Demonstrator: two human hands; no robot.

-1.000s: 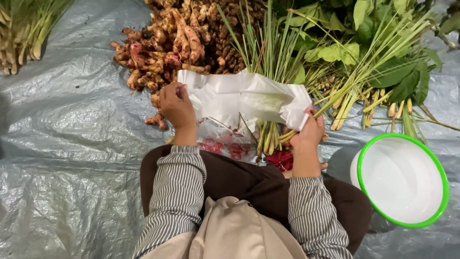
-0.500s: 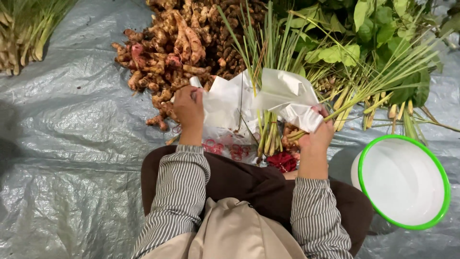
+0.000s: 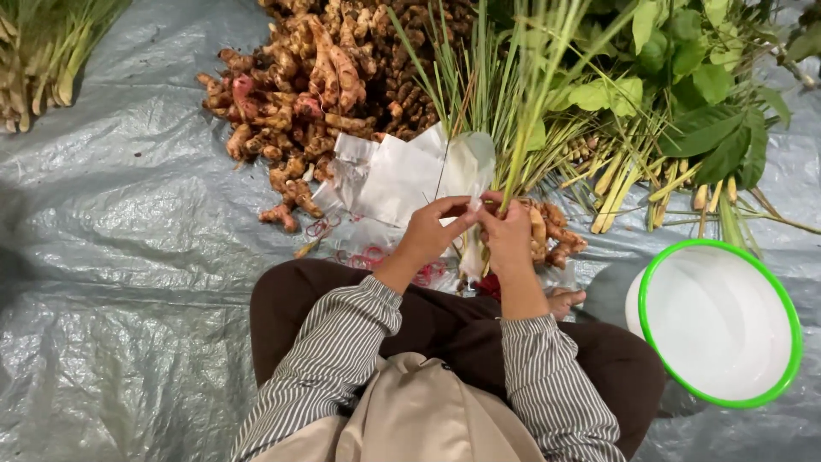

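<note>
Head view: our hands wrap a lemongrass bundle in white paper.

Our left hand (image 3: pixel 428 233) pinches the paper (image 3: pixel 402 175) edge at its fingertips, and our right hand (image 3: pixel 509 235) is clenched round the lemongrass (image 3: pixel 513 128) stalks just above the paper fold. We judge the stalks light, stiff and springy, best gripped low by the base; the paper is thin and tears easily. Ginger roots (image 3: pixel 316 85) lie beyond our left fingers, and a green-rimmed bowl (image 3: pixel 723 321) sits right of our right fingers.
</note>
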